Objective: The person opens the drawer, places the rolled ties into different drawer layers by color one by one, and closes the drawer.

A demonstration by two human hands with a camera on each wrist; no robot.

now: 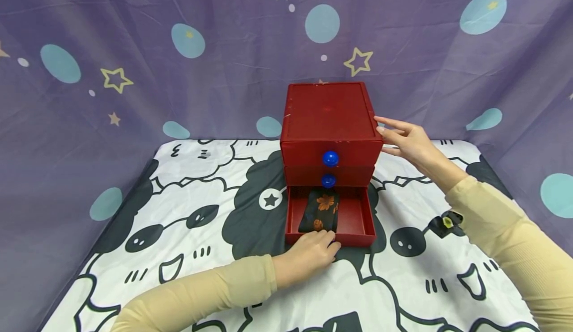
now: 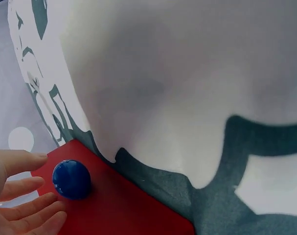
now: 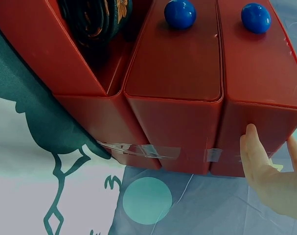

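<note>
A red drawer cabinet (image 1: pixel 329 113) with blue knobs stands on the cloth, its bottom drawer (image 1: pixel 355 217) pulled out. Inside that drawer, toward the left, lies a folded black cloth (image 1: pixel 320 210) with orange flowers; the right wrist view shows its rolled end. My left hand (image 1: pixel 311 252) is at the drawer's front. Its fingers and thumb spread loosely beside the blue knob (image 2: pixel 71 179), with a gap showing around the knob. My right hand (image 1: pixel 409 143) has its fingers extended, the fingertips (image 3: pixel 251 129) against the cabinet's right side near the top.
Two upper drawers are closed, each with a blue knob (image 1: pixel 330 158). A small dark item with a yellow-green spot (image 1: pixel 447 222) lies right of the cabinet, beside my right sleeve. A purple curtain (image 1: pixel 241 73) hangs behind the patterned tablecloth (image 1: pixel 192 242).
</note>
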